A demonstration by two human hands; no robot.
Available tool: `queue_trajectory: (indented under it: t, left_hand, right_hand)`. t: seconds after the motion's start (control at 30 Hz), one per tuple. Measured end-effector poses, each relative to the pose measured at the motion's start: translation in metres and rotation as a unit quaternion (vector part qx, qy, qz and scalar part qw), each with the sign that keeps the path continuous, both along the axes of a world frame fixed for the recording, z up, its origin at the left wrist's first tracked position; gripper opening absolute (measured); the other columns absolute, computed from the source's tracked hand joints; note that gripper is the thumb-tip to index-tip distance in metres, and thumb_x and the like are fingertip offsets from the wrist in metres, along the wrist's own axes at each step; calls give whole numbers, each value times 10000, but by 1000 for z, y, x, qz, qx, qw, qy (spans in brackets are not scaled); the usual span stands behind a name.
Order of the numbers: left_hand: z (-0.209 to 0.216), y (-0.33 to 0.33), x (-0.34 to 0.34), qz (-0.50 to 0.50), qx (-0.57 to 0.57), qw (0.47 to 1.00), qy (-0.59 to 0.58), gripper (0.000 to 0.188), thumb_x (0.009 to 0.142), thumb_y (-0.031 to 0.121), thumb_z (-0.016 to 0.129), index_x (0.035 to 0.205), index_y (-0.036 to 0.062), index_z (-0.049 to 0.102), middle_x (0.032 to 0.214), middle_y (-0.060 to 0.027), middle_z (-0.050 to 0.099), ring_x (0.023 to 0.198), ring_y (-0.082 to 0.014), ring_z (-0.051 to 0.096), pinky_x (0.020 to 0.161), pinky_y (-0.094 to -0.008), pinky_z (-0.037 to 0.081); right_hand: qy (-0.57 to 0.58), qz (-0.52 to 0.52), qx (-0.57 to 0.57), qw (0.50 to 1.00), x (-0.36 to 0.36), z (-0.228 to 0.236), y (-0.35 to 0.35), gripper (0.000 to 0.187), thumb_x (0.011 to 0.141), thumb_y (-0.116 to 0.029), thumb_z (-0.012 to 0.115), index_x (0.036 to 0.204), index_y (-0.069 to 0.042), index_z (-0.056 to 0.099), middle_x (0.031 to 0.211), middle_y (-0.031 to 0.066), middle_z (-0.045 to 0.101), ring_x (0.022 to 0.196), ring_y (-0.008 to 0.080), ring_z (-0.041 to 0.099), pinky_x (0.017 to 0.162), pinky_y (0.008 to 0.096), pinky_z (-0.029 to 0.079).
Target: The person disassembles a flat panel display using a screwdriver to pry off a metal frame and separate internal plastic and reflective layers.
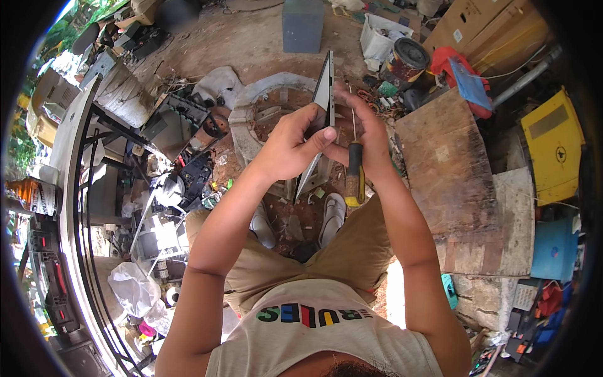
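Observation:
My left hand [290, 143] is closed on a thin flat panel [323, 94] with a pale face and a dark metal-like edge. The panel stands nearly edge-on to me, so most of its faces are hidden; it resembles a screen panel. Close against its right side is my right hand [370, 135], its fingers curved. A screwdriver [355, 164] with a black and yellow handle lies along that palm, its thin shaft pointing away from me. Whether the right fingertips touch the panel I cannot tell. Below the hands is a round grey stone-like ring [248, 116] on the ground.
A worn wooden board [443, 169] lies to the right, near a yellow metal panel [553, 147]. At the far side stand a grey box [303, 26] and a paint bucket [406, 61]. On the left, a metal-framed table [70, 163] adjoins heaps of electronic scrap [195, 166].

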State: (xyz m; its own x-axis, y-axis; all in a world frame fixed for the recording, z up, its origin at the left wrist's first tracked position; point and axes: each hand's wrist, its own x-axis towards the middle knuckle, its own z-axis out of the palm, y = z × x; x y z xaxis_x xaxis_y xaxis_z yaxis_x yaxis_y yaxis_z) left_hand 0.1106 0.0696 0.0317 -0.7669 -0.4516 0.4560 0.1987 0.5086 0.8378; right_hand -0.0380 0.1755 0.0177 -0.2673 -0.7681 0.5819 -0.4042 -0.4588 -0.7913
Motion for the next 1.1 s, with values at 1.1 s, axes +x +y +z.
queue_trajectory:
  t: [1.1]
  left_hand:
    - [-59, -87, -19, 296, 104, 940, 132, 837, 715, 374, 883, 1219, -88, 400, 1084, -178, 570, 994, -217, 559, 883, -321, 476]
  right_hand:
    - [-169, -98, -8, 981, -65, -20, 32, 386, 992, -235, 590, 1309, -16, 556, 1237, 122, 630, 1047, 146, 602, 896, 285, 485]
